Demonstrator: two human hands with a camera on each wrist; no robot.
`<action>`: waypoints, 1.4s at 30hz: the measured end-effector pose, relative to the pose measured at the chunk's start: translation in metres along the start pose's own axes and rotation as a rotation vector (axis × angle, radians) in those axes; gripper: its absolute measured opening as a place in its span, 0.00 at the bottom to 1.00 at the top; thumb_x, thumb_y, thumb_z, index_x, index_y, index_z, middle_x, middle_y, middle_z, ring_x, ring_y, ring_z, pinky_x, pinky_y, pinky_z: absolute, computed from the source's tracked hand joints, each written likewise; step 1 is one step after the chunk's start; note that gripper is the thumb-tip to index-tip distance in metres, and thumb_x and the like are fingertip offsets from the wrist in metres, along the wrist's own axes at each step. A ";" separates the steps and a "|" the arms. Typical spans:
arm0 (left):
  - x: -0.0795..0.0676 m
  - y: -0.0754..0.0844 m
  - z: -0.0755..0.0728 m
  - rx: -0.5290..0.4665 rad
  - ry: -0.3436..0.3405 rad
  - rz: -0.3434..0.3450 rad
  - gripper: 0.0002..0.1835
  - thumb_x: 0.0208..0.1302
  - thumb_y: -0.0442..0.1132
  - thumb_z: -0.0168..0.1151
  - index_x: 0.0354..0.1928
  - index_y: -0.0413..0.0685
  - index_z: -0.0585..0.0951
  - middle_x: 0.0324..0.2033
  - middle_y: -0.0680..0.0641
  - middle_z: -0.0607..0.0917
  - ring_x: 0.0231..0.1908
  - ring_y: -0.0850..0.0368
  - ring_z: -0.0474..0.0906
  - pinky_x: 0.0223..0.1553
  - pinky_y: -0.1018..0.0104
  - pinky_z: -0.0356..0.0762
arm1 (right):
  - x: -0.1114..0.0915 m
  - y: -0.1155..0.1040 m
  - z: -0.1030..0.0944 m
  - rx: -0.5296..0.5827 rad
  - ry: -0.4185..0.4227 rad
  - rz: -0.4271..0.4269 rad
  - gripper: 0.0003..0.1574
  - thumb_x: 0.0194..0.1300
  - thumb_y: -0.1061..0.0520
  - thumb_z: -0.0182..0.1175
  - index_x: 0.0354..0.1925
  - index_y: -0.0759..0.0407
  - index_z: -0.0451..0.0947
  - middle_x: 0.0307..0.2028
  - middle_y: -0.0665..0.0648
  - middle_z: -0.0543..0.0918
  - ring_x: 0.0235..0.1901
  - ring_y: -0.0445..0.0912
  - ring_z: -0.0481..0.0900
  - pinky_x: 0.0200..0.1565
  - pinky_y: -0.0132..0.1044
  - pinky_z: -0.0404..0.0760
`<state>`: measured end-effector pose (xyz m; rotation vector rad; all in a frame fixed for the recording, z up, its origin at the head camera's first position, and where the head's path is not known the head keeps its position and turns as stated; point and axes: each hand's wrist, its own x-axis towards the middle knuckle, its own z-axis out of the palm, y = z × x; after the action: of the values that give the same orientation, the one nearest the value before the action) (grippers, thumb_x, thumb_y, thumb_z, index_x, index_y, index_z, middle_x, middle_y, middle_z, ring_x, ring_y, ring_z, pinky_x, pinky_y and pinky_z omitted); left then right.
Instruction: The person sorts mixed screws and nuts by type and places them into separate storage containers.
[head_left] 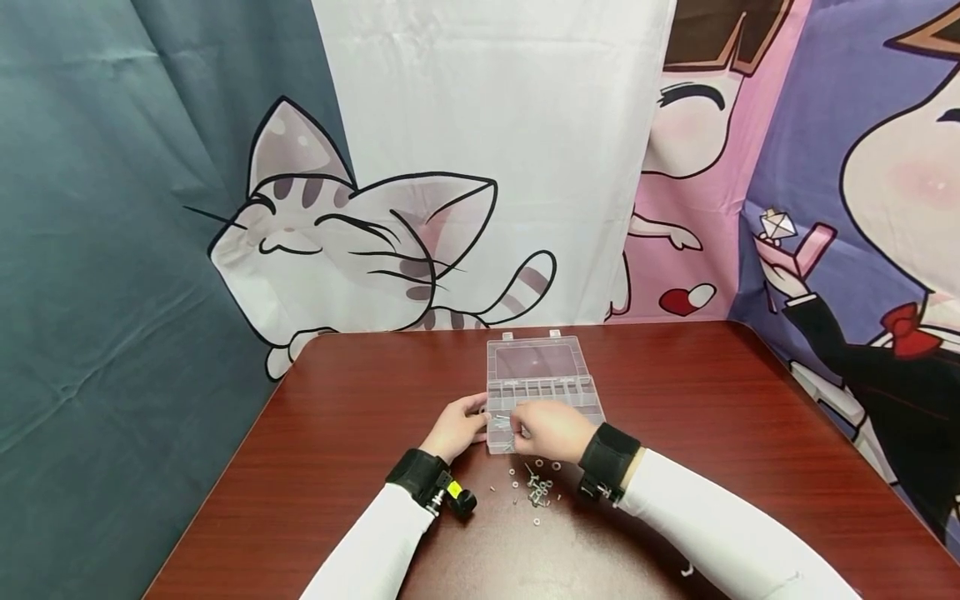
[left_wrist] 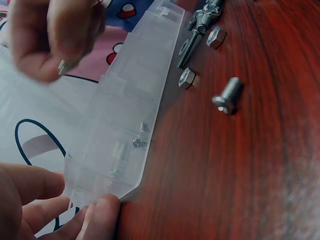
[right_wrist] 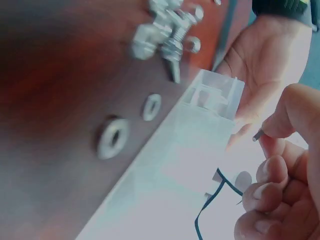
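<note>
Metal fastener [right_wrist: 258, 135] is pinched by the right hand [head_left: 551, 429] over the organizer box [head_left: 581, 402]. The left hand [head_left: 454, 428] grips its edge.

The right hand [head_left: 555, 429] hides part of the box [head_left: 588, 402] under it. The bit [right_wrist: 257, 135] it pinches is too small to name. In the left wrist view, this hand is blurry and the left hand [head_left: 454, 429] is cut off. In the right wrist view, the pile [right_wrist: 172, 46] near the hands is blurry.
</note>
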<state>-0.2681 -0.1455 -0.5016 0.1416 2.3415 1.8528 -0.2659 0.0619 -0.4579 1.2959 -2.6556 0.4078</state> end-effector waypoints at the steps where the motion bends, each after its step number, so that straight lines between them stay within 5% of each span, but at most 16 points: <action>1: 0.000 0.000 0.000 0.001 0.000 -0.002 0.26 0.72 0.30 0.53 0.70 0.33 0.67 0.64 0.30 0.72 0.55 0.40 0.78 0.45 0.57 0.85 | 0.004 0.000 0.001 -0.005 -0.008 0.007 0.05 0.52 0.57 0.64 0.26 0.51 0.75 0.24 0.44 0.73 0.22 0.38 0.68 0.22 0.31 0.70; 10: 0.003 -0.002 0.003 0.004 -0.004 -0.003 0.26 0.72 0.30 0.53 0.70 0.34 0.67 0.66 0.31 0.70 0.55 0.41 0.79 0.45 0.58 0.85 | 0.026 0.005 0.015 -0.056 -0.093 0.029 0.08 0.54 0.55 0.66 0.23 0.47 0.76 0.24 0.42 0.74 0.22 0.38 0.69 0.24 0.32 0.71; 27: 0.005 0.000 0.002 0.019 -0.011 -0.003 0.26 0.72 0.30 0.53 0.70 0.34 0.67 0.66 0.31 0.70 0.55 0.42 0.78 0.45 0.59 0.85 | 0.033 -0.001 0.001 0.013 -0.225 0.062 0.07 0.57 0.57 0.66 0.24 0.50 0.78 0.22 0.45 0.77 0.22 0.40 0.71 0.27 0.35 0.74; 42: 0.000 -0.002 -0.001 0.027 0.003 -0.008 0.26 0.73 0.32 0.54 0.70 0.34 0.67 0.66 0.31 0.70 0.56 0.40 0.78 0.44 0.58 0.85 | 0.033 0.007 0.013 0.061 -0.159 0.003 0.10 0.59 0.57 0.65 0.23 0.45 0.78 0.21 0.40 0.75 0.22 0.36 0.70 0.27 0.31 0.72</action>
<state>-0.2686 -0.1470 -0.5031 0.1322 2.3661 1.8195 -0.2915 0.0374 -0.4634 1.3970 -2.7958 0.4046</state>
